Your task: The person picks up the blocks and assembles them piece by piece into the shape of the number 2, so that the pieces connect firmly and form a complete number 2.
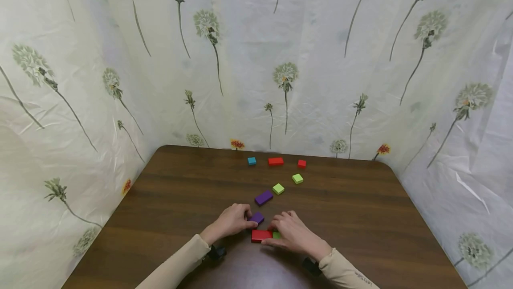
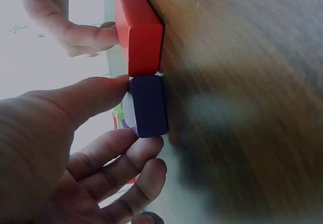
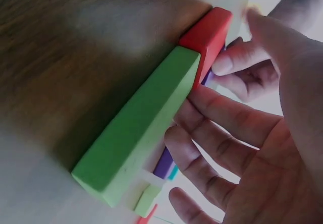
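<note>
- Step in hand (judged): placing and squaring blocks on the desk (image 1: 180,182), midway between its side edges and well apart from its far edge.
- Left hand (image 1: 230,221): thumb and fingers closed in a pinch on the near purple block (image 1: 258,219).
- Near purple block: located just beyond the left part of the near red block (image 1: 261,236); contact between the two cannot be confirmed.
- Right hand (image 1: 295,234): partly open, fingers loosely bent and touching the far side near the joint of the near red block and the green block (image 3: 144,120); no firm grip visible.
- Green block: set end to end with the near red block, on the side toward the desk's right edge.
- Far purple block (image 1: 263,198): lying farther toward the far edge, untouched.
- Next move (judged): calls for a light, level adjustment of the pinched block, the red-green pair kept steady, then a clean finger release.
</note>
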### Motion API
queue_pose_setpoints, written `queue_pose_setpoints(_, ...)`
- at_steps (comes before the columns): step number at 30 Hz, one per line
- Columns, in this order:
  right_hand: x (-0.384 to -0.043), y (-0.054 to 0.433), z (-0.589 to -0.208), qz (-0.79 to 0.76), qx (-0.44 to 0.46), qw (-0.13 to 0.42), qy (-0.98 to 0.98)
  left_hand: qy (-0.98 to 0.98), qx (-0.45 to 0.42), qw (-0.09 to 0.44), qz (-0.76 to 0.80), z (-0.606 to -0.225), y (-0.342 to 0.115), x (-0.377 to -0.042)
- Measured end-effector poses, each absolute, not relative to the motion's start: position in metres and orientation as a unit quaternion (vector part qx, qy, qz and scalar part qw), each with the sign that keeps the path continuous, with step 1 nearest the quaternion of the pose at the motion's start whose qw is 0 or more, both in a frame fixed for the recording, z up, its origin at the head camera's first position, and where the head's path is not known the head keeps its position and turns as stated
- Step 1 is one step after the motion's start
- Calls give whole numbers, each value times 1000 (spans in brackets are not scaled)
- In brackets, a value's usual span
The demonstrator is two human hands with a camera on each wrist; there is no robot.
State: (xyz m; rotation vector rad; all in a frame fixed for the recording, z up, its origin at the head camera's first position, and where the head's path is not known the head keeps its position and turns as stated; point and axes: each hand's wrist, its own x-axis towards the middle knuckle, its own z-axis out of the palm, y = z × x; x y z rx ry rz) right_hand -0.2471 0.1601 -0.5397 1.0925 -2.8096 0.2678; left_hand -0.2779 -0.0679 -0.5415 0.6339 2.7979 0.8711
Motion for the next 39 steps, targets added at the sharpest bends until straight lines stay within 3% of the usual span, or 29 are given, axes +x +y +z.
queue_pose_setpoints(9,-257,173,-520,163,329,-6,-930,931,210,73,290,-542,-68,-278)
queue_pose_setpoints(24,-293,227,-498,396,304,-166,-850,930,210,73,292,-542,-70,-278)
queue_pose_setpoints(34,-311,261,-510,445,302,-182,-823,928,211,74,298,-543,-68,-276)
queue_pose_setpoints(39,-324,277,-522,461,302,-165,-818,929,210,70,298,-542,-68,-277)
